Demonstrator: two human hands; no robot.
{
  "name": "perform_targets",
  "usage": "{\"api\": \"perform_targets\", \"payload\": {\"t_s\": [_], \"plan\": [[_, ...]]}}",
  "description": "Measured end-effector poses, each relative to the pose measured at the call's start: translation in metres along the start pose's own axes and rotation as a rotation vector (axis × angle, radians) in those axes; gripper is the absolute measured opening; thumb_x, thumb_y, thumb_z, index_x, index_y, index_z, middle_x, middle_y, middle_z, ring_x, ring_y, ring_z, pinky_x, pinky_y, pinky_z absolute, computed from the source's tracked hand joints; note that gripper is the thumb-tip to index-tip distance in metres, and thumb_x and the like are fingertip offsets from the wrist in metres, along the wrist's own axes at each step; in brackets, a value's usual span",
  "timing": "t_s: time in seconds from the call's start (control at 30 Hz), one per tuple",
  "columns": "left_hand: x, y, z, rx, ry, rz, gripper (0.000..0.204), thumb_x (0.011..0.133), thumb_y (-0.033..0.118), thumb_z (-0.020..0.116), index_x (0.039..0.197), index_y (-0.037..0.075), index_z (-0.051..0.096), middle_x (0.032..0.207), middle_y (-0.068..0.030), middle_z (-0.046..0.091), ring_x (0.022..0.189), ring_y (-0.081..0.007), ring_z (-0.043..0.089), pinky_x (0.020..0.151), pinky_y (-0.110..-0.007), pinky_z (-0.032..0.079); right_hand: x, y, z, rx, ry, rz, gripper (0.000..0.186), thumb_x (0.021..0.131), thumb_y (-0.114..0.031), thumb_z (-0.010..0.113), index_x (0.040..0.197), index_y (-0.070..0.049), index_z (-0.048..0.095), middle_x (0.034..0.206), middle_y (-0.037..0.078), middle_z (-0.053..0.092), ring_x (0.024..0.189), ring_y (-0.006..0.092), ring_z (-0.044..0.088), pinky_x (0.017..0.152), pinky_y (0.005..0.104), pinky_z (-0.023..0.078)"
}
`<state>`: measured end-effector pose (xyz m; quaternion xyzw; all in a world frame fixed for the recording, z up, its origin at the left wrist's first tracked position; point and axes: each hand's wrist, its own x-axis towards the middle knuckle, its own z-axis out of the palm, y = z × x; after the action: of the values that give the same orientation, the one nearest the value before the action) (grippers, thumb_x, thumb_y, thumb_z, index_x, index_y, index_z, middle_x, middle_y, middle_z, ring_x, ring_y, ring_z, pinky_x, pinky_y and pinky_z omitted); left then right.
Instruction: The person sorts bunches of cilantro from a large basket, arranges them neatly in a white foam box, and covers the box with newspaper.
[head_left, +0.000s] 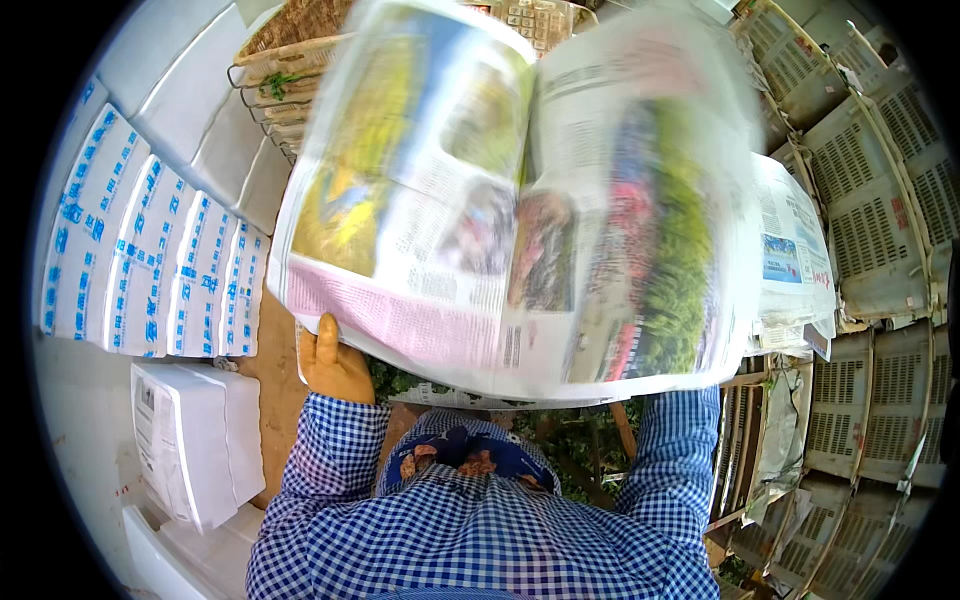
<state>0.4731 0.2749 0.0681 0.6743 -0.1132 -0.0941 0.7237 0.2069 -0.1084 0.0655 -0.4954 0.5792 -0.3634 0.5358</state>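
A large newspaper [450, 215] is spread open before me, tilted up and blurred by motion across its top and right side. At its lower left corner, my left hand [338, 362] is closed on the page edge, with a finger showing over the paper. My right forearm reaches up beneath the right page. The sheets cover that hand, so its fingers are hidden. Under the newspaper's lower edge, green leaves [395, 380] show in part.
To the left, white foam boxes with blue printed tape [150, 250] are stacked, with a smaller white box [185, 440] below. A basket [285, 85] stands behind the newspaper. Slatted plastic crates [860, 220] line the right, beside more folded newspapers [790, 245].
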Motion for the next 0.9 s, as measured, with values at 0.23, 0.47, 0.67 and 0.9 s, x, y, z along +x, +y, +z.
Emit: {"api": "perform_targets", "payload": {"t_s": [0.23, 0.47, 0.67, 0.9], "plan": [[-0.018, -0.032, -0.026, -0.509, 0.164, -0.502, 0.043, 0.100, 0.007, 0.052, 0.142, -0.002, 0.045, 0.139, -0.0148, 0.049, 0.125, -0.0286, 0.050, 0.110, -0.045, 0.042, 0.031, 0.052, -0.046, -0.232, -0.244, 0.031, 0.062, 0.106, -0.049, 0.040, 0.143, 0.002, 0.044, 0.126, 0.019, 0.063, 0.104, 0.0234, 0.064, 0.089, 0.0333, 0.053], [-0.008, 0.055, -0.091, 0.229, 0.132, 0.287, 0.045, 0.103, 0.015, 0.053, 0.139, -0.009, 0.048, 0.148, -0.0230, 0.046, 0.134, -0.0312, 0.050, 0.110, -0.039, 0.044, -0.110, 0.111, -0.153, 0.064, -0.307, 0.178, 0.112, 0.084, -0.088, 0.034, 0.157, -0.004, 0.024, 0.145, 0.022, 0.052, 0.123, 0.0323, 0.059, 0.101, 0.0451, 0.050], [0.047, 0.113, 0.022, 0.845, -1.133, 0.958, 0.069, 0.087, 0.043, 0.073, 0.141, 0.006, 0.052, 0.149, -0.0200, 0.046, 0.143, -0.0390, 0.037, 0.118, -0.061, 0.025, -0.173, 0.085, -0.085, -0.056, -0.173, 0.249, 0.073, 0.096, -0.023, 0.068, 0.155, 0.000, 0.030, 0.142, 0.017, 0.054, 0.125, 0.0256, 0.057, 0.102, 0.0373, 0.050], [0.040, 0.094, 0.159, 0.946, -1.649, 1.323, 0.075, 0.086, 0.050, 0.070, 0.149, 0.020, 0.045, 0.155, -0.0128, 0.040, 0.147, -0.0409, 0.029, 0.119, -0.067, 0.014, -0.114, 0.044, -0.034, -0.214, -0.374, -0.021, 0.066, 0.084, 0.006, 0.066, 0.147, -0.002, 0.048, 0.141, 0.018, 0.057, 0.125, 0.0264, 0.057, 0.105, 0.0332, 0.045]]}}
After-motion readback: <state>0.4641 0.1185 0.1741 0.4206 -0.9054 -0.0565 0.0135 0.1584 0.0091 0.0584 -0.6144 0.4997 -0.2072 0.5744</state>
